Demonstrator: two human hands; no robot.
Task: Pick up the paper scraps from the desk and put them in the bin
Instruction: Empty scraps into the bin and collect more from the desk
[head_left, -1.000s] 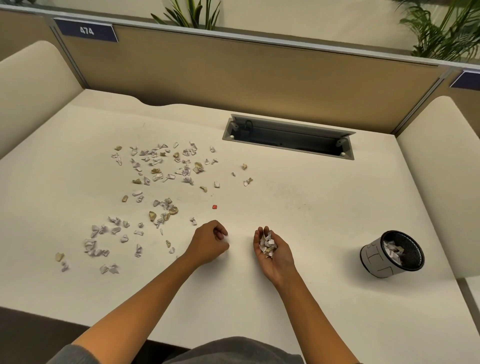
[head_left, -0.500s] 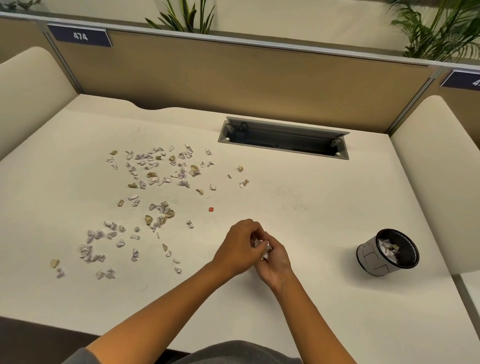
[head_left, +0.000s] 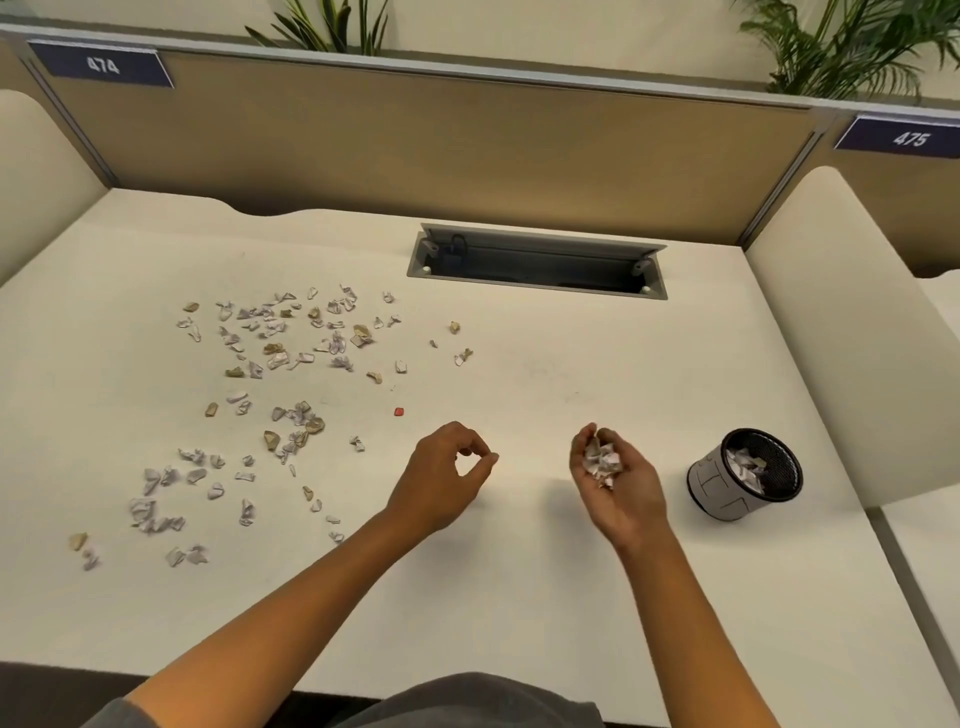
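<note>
Several white and tan paper scraps (head_left: 270, 395) lie scattered over the left half of the white desk (head_left: 519, 597). A small red scrap (head_left: 399, 411) sits apart from them. My right hand (head_left: 610, 483) is cupped palm up around a bunch of scraps (head_left: 601, 461), left of the bin. The small grey bin (head_left: 719, 491) with a black mesh rim leans on the desk at the right and holds some scraps. My left hand (head_left: 444, 478) hovers over bare desk between the pile and my right hand, thumb and forefinger curled together, nothing visible in it.
An open grey cable tray (head_left: 535, 260) is set into the desk at the back. Tan partition panels (head_left: 415, 145) with labels 474 and 475 close the rear. Cream side dividers (head_left: 831, 338) flank both sides. Plants stand behind the partition.
My left hand went from the desk to my right palm, dropped a scrap there, and has now pulled back left. My right hand has shifted right, closer to the bin.
</note>
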